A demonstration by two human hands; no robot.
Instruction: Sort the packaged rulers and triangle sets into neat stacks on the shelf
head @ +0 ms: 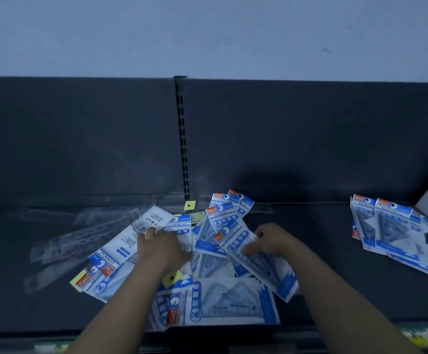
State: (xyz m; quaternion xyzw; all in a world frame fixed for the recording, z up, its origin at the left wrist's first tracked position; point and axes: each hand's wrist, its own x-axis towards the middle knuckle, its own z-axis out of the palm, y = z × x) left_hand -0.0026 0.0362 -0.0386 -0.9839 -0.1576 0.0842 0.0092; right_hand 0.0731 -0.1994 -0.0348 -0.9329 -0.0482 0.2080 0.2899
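On dark shelf (54, 306) below pale wall (207, 34): pkgs (223, 304)

Blue-and-white triangle packs (223, 297) are heaped every which way in the middle of the shelf (330, 272), some face down. Clear ruler packs (80, 233) fan out just left. A tidier bunch (386, 231) sits far right.

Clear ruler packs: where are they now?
Head view, left side of the shelf: the clear ruler packs lie fanned out, left of the left hand and the central pile of triangle sets.

Glossy plastic packs (223, 300) (paper inserts, probably) cover matt shelf (335, 233).
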